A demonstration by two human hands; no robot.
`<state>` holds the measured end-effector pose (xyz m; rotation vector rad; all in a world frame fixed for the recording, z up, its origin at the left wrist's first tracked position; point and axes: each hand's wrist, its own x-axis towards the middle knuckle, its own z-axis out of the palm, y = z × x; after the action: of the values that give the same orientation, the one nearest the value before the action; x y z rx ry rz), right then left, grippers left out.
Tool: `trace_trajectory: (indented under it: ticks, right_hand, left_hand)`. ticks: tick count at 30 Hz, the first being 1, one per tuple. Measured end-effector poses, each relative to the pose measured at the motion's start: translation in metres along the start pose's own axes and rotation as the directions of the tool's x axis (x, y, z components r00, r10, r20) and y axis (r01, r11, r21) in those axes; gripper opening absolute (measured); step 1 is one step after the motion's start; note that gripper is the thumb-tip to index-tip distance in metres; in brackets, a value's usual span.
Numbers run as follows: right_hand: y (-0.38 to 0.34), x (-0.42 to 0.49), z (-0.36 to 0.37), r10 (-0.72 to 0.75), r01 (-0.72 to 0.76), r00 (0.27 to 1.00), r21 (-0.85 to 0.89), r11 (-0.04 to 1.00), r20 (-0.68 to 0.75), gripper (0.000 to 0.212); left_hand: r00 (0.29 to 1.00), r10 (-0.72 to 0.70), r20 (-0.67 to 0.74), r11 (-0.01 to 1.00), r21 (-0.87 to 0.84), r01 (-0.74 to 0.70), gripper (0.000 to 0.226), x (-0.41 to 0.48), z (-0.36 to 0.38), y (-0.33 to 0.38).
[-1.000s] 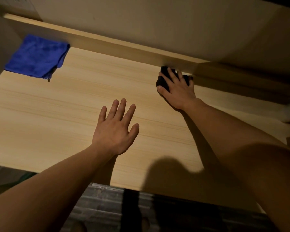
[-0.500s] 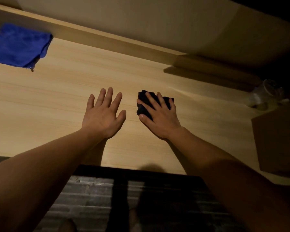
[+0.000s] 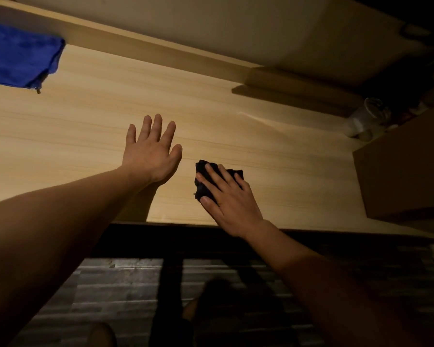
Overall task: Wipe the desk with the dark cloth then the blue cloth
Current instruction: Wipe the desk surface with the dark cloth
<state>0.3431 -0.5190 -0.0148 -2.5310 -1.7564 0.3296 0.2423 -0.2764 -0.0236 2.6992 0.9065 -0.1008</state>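
The light wooden desk (image 3: 85, 126) fills the view. My right hand (image 3: 229, 201) presses the bunched dark cloth (image 3: 203, 186) flat against the desk close to its front edge; most of the cloth is hidden under my fingers. My left hand (image 3: 152, 151) lies palm down on the desk just left of it, fingers spread, holding nothing. The blue cloth (image 3: 18, 58) lies folded at the far left, against the raised back rail.
A brown cardboard box (image 3: 406, 171) stands at the right end of the desk, with a pale cup (image 3: 363, 118) behind it in shadow. A wooden back rail (image 3: 148, 48) runs along the far side. Dark plank floor (image 3: 115, 284) shows below the front edge.
My right hand has dragged the dark cloth from the back rail toward the desk's front edge. My left hand has stayed flat on the desk.
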Motion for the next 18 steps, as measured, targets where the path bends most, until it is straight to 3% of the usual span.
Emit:
trace_trajectory:
  ticks: [12, 15, 18]
  right_hand:
    - [-0.020, -0.039, 0.017, -0.016, 0.025, 0.996, 0.105, 0.994, -0.083, 0.053]
    - [-0.028, -0.039, 0.006, 0.079, -0.062, 0.996, 0.283, 0.957, -0.051, 0.051]
    - [-0.026, -0.037, -0.011, 0.131, -0.034, 0.983, 0.570, 0.821, -0.131, 0.037]
  left_hand:
    - [0.993, 0.120, 0.021, 0.985, -0.124, -0.117, 0.069, 0.008, 0.004, 0.068]
    - [0.997, 0.082, 0.008, 0.992, -0.092, -0.081, 0.072, 0.006, 0.014, 0.071]
    - [0.998, 0.068, -0.006, 0.996, -0.059, -0.068, 0.075, 0.005, 0.019, 0.072]
